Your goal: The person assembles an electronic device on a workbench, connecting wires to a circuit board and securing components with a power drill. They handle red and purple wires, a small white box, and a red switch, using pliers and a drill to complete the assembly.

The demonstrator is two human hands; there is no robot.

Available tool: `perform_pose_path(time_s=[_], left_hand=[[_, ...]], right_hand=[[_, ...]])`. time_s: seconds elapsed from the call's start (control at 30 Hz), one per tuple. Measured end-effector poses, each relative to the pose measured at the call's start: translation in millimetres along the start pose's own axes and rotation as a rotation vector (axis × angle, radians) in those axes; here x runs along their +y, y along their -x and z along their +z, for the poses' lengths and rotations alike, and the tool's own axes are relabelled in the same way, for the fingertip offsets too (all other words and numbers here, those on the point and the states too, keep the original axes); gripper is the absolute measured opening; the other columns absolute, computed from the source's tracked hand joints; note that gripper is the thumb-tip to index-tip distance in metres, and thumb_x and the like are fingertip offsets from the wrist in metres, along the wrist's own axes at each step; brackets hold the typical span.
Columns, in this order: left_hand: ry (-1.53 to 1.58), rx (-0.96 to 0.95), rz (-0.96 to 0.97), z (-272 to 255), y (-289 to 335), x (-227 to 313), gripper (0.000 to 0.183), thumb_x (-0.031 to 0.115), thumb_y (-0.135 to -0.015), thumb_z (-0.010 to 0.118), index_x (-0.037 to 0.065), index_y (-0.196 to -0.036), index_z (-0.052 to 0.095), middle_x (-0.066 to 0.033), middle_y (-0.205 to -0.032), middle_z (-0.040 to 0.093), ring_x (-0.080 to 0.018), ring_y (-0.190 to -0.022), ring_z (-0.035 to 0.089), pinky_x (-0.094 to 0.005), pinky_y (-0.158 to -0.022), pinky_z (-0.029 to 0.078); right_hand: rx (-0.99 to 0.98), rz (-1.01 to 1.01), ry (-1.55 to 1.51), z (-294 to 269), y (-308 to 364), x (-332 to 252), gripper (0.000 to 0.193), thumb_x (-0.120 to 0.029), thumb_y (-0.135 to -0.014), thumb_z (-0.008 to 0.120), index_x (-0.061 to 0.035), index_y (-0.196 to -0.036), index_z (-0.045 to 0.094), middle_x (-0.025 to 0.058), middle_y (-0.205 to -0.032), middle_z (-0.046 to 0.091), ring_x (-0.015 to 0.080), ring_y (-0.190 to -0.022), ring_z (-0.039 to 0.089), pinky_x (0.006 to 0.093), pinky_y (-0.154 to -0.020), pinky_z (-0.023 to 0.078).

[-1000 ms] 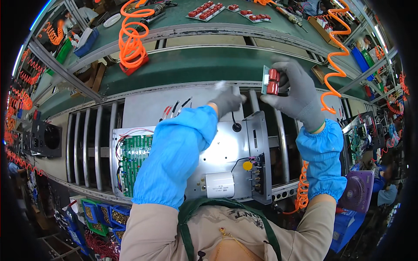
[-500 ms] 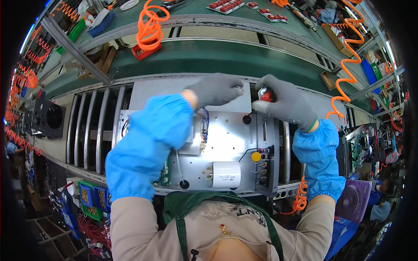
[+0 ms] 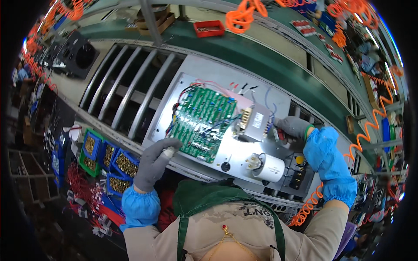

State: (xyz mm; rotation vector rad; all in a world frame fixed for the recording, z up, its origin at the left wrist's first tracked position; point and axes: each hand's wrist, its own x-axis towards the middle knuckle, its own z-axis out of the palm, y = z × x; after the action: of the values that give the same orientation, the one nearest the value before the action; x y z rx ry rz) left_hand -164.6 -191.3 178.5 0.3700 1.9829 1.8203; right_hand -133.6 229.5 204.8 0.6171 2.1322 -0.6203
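Observation:
Before me lies a flat metal panel (image 3: 235,150) carrying a green circuit board (image 3: 202,124), a boxy transformer (image 3: 254,124) and a white cylindrical capacitor (image 3: 272,168). My left hand (image 3: 156,164), in a grey glove, is over the panel's near left edge beside the board. Its thumb and fingers are curled close together; whatever may be between them is too small to make out. At the transformer's right side, my gloved right hand (image 3: 294,128) is closed around a red-and-silver tool (image 3: 278,135), mostly hidden by the fingers. Loose wires (image 3: 272,102) rise behind the transformer.
Blue and green bins of small brass-coloured hardware (image 3: 126,165) stand at the near left, above red wires (image 3: 82,178). Metal rollers (image 3: 130,93) run left of the panel. A red tray (image 3: 209,29) sits on the far green bench; orange coiled hoses (image 3: 246,15) hang above.
My view has turned, with the panel now slanting. My left hand has come back from the panel's far side to its near left edge, uncovering the circuit board. My right hand has moved nearer, beside the transformer.

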Motion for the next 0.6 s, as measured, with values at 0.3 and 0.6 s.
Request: perform_pose_path(time_s=[0.3, 0.6], left_hand=[[-0.067, 0.445, -0.284, -77, 74, -146, 0.03, 0.02, -0.087, 0.052, 0.003, -0.109, 0.061, -0.0115, -0.097, 0.067, -0.0193, -0.089, 0.062, -0.0315, -0.08, 0.048], [-0.414, 1.03, -0.346, -205, 86, -173, 0.028, 0.025, -0.085, 0.055, 0.008, -0.105, 0.066, -0.0152, -0.091, 0.067, -0.0251, -0.084, 0.064, -0.0341, -0.077, 0.048]], right_hand=[[0.123, 0.039, -0.027, 40, -44, 50, 0.037, -0.024, -0.095, 0.033, -0.002, -0.12, 0.048, 0.0199, -0.095, 0.061, 0.0279, -0.086, 0.062, 0.0372, -0.073, 0.049], [0.395, -0.212, -0.264, 68, -30, 67, 0.029, -0.024, -0.093, 0.039, -0.0032, -0.103, 0.056, 0.0094, -0.07, 0.062, 0.0196, -0.049, 0.057, 0.0322, -0.041, 0.043]])
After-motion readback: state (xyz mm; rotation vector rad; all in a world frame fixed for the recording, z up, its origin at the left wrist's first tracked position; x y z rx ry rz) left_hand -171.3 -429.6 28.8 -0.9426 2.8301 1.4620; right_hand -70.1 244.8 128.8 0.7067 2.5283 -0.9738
